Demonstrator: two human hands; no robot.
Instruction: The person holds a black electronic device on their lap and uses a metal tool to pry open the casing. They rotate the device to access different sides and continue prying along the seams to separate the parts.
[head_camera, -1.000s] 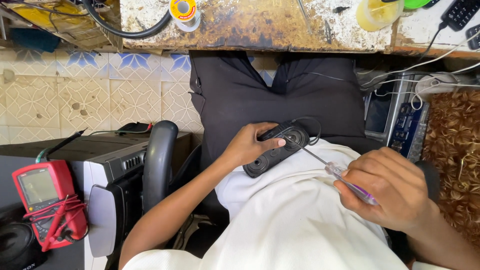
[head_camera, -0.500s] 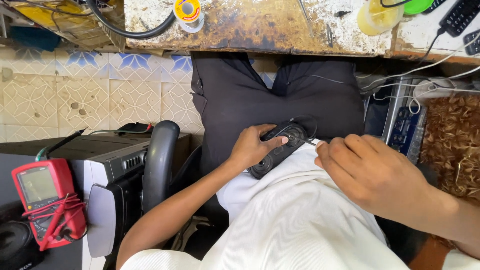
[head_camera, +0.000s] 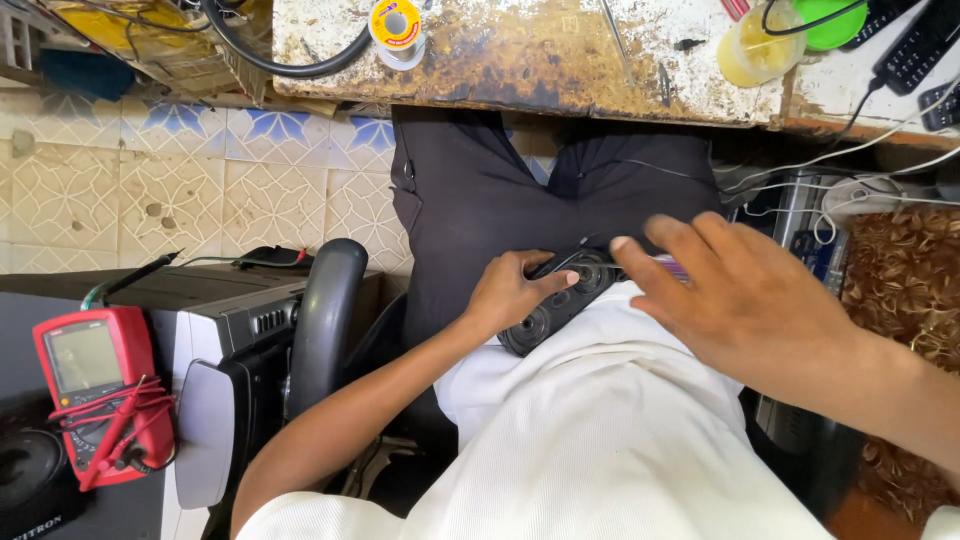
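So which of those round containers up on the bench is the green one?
The green container at the top edge, furthest right. The yellowish cup stands just left of it, and the solder spool is well left, yellow-labelled.

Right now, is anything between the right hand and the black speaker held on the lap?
Nothing visible does. The right hand hovers just above the black speaker, partly covering its far end, while the left hand grips its near side. A purple-handled tool peeks from under the right fingers.

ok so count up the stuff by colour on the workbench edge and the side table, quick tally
Red: 1, the multimeter
Yellow: 2, the solder spool and the plastic cup
Green: 1, the round lid
Black: 2, the keypad remotes
Total: 6
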